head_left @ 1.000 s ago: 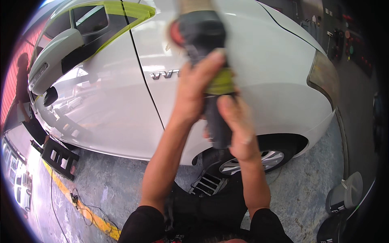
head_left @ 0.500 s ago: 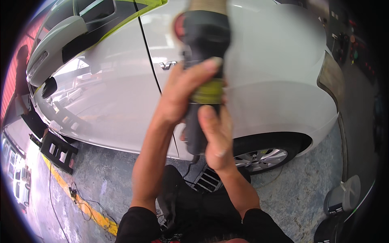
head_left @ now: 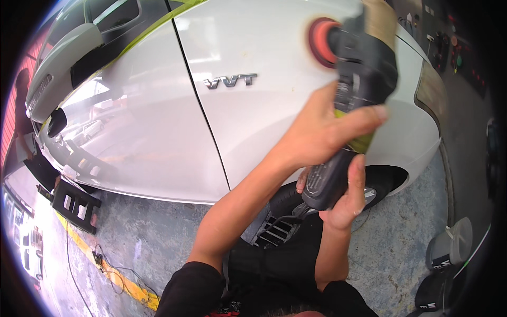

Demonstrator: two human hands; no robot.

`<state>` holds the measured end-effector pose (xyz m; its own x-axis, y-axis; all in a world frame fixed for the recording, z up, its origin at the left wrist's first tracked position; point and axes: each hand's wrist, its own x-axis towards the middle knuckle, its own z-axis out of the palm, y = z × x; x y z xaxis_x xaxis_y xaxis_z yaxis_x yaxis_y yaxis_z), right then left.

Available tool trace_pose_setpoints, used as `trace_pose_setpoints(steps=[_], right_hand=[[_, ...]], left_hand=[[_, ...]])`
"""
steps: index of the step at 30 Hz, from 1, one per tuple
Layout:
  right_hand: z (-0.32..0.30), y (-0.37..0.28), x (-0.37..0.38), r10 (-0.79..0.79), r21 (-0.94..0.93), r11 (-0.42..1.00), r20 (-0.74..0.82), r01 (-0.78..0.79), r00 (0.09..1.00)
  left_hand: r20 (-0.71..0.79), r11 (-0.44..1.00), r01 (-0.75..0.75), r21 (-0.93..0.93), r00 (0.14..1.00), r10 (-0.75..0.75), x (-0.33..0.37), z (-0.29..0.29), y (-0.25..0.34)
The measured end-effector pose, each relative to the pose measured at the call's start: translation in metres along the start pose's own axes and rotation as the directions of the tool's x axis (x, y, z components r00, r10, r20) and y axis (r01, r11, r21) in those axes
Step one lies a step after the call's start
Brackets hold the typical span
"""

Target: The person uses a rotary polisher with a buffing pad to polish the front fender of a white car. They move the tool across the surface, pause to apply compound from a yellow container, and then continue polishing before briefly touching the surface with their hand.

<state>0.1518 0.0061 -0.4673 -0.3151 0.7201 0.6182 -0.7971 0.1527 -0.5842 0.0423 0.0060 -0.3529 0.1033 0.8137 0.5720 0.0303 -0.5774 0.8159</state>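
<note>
Both my hands grip a black electric polisher [head_left: 369,68] with a green band and a round red pad [head_left: 323,43]. The pad is against or very close to the white fender of the car [head_left: 285,116]; I cannot tell which. Wrapped round the green-banded middle is my left hand [head_left: 338,129], thumb across the top. Lower down, my right hand [head_left: 348,193] is closed round the rear handle, where the power cord [head_left: 296,217] leaves. A chrome letter badge [head_left: 230,81] sits on the fender, left of the pad.
Green masking tape [head_left: 145,37] lines the window edge near the side mirror [head_left: 66,63]. Below the fender are a wheel [head_left: 369,196] and a black slatted stool [head_left: 272,232]. Another black stool [head_left: 79,203], floor cables [head_left: 113,269] and a bucket [head_left: 449,245] stand or lie around; a person [head_left: 24,105] is far left.
The polisher and both hands have moved right across the fender, and the tool now leans to the right. The badge, partly hidden before, shows fully. The pad has come into clearer view.
</note>
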Motion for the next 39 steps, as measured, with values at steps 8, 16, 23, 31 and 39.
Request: trace_pose_setpoints(steps=[8,16,23,31,39], right_hand=[[0.061,0.039,-0.013,0.122,0.003,0.992,0.016,-0.122,0.992],[0.086,0.056,0.014,0.193,-0.174,0.973,0.264,-0.150,0.945],[0.027,0.023,-0.010,0.127,-0.090,0.988,0.019,-0.125,0.992],[0.029,0.047,-0.025,-0.031,-0.056,0.998,-0.104,0.026,0.994],[0.107,0.091,-0.004,0.061,-0.091,0.995,0.166,-0.047,0.984]], left_hand=[[-0.090,0.974,0.216,0.064,0.974,-0.210,-0.051,-0.055,0.029],[-0.363,0.965,-0.196,-0.173,0.924,0.123,-0.096,-0.103,0.006],[-0.137,0.994,0.113,-0.002,0.984,-0.112,-0.045,-0.038,0.001],[0.069,0.980,0.188,0.072,0.979,-0.193,-0.030,-0.028,0.007],[-0.181,0.995,0.024,-0.102,0.983,-0.042,-0.101,-0.127,0.020]])
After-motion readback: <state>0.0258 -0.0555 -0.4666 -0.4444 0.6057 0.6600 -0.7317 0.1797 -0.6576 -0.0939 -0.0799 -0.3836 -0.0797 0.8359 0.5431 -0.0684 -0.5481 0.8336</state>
